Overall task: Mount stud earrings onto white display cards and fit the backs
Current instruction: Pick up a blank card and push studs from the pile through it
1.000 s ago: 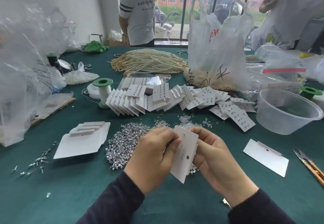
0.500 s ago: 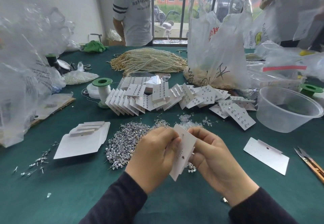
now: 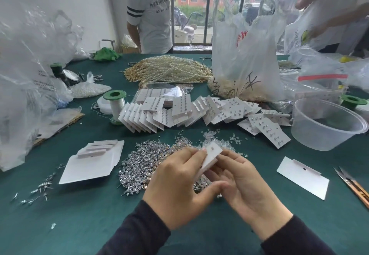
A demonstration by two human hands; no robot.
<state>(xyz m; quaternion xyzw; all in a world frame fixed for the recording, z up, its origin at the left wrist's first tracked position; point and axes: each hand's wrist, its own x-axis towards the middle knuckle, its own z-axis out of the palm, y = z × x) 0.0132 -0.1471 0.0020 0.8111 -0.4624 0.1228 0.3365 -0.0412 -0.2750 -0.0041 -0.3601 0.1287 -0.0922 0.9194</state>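
**Both hands on one card, above the stud pile**

Near the middle of the green counter's [image 3: 79,214] near edge, the left hand [image 3: 179,186] and right hand [image 3: 245,186] hold a small white display card [image 3: 211,155] tilted between them. The left fingers [image 3: 196,155] curl onto its left edge; the right fingers [image 3: 229,157] grip it from beneath and from the right. Whether a stud is pinched there, I cannot tell. Just under the hands lies the heap of silver stud earrings [image 3: 143,164], with the scatter of clear backs [image 3: 217,140] just beyond. Filled white cards [image 3: 179,113] fan across mid-counter, and a clear plastic tub [image 3: 327,126] sits toward the right edge.
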